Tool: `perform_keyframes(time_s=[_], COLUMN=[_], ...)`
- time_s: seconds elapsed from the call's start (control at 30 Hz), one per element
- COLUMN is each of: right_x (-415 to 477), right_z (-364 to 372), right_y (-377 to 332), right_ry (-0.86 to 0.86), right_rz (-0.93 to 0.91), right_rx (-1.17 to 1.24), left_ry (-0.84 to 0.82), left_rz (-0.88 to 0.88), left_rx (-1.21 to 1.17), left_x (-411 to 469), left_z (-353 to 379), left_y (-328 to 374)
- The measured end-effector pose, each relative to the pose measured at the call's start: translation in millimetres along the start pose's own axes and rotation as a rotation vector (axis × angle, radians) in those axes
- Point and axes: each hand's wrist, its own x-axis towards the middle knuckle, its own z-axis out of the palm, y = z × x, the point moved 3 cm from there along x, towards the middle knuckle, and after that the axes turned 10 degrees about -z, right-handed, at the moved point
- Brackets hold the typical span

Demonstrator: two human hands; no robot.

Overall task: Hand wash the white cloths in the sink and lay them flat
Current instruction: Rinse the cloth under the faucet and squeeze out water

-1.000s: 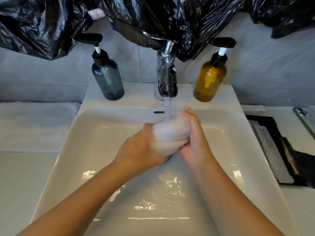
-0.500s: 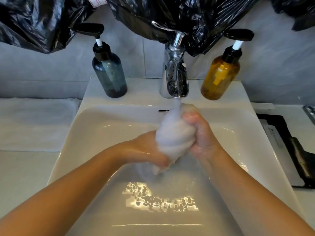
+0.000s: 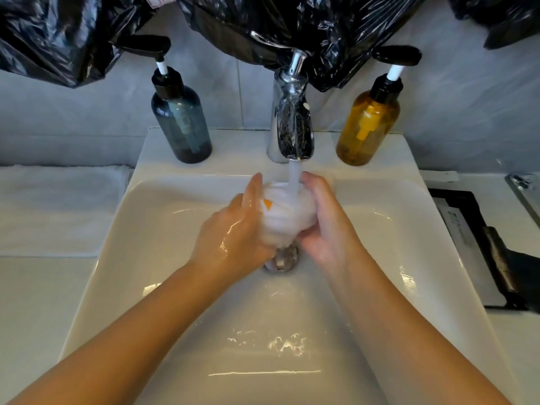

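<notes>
**Item: white cloth** (image 3: 280, 220). Bunched into a wad between both hands, under the water stream (image 3: 293, 179), directly above the drain (image 3: 281, 261), inside the sink (image 3: 146, 229). Small orange mark (image 3: 267, 204) on its left face.

**Left hand** (image 3: 233, 238): wet, fingers curled round the wad's left side.
**Right hand** (image 3: 324, 226): cupped round the right side, thumb on top.

**Risks, as judged:**
- Wad is slick; a loosened squeeze could drop it onto the drain and block the outflow.
- Stream strikes the wad's top; splash may reach the dry counter on either side of the hands.
- Tight bunching may leave inner folds unrinsed.

**Surroundings:**
- Faucet (image 3: 292, 121), just beyond the fingertips, close above the wad; limits upward lift.
- Blue-grey pump bottle (image 3: 182, 121), beyond and left of the left hand.
- Amber pump bottle (image 3: 366, 121), beyond and right of the right hand.
- Flat white towel (image 3: 55, 209), well left of the left hand; a likely laying surface.
- Black tray (image 3: 482, 244), well right of the right hand.
- Black plastic sheeting (image 3: 292, 21), overhead beyond the faucet.
</notes>
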Motion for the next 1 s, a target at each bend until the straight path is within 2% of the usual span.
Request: perform_keyframes(time_s=[0.13,0.2,0.27,0.4,0.53,0.6,0.73,0.83,0.97,1.0], right_x=[-3,-2,2,9,17,16,13,8,3,3], right_z=[4,9,10,11,6,3,0,0,3,2], right_y=[-14,-16,-17,-23,-21,-18,-16,-16,-13,-12], right_ry=[-0.065,-0.117,-0.16,-0.229,-0.234,-0.241,-0.193,-0.147,-0.066,-0.05], right_rz=[-0.312,-0.379,-0.367,-0.339,-0.324,-0.303,-0.276,-0.277,-0.252,-0.251], right_rx=[-0.18,-0.266,-0.325,-0.317,-0.36,-0.396,-0.33,-0.193,-0.077,-0.063], left_ry=[-0.289,-0.379,-0.458,-0.679,-0.878,-0.91,-0.909,-0.891,-0.97,-0.918], left_rz=[-0.215,-0.196,-0.176,-0.196,-0.32,-0.348,-0.265,-0.396,-0.579,-0.615], left_rx=[-0.456,-0.743,-0.92,-1.138,-1.161,-1.154,-1.037,-1.305,-1.613,-1.66], left_x=[3,4,2,-1,-1,-3,-2,-12,-30,-30], left_z=[9,18,24,31,43,43,31,30,29,28], left_y=[-1,5,11,10,9,8,5,-11,-5,0])
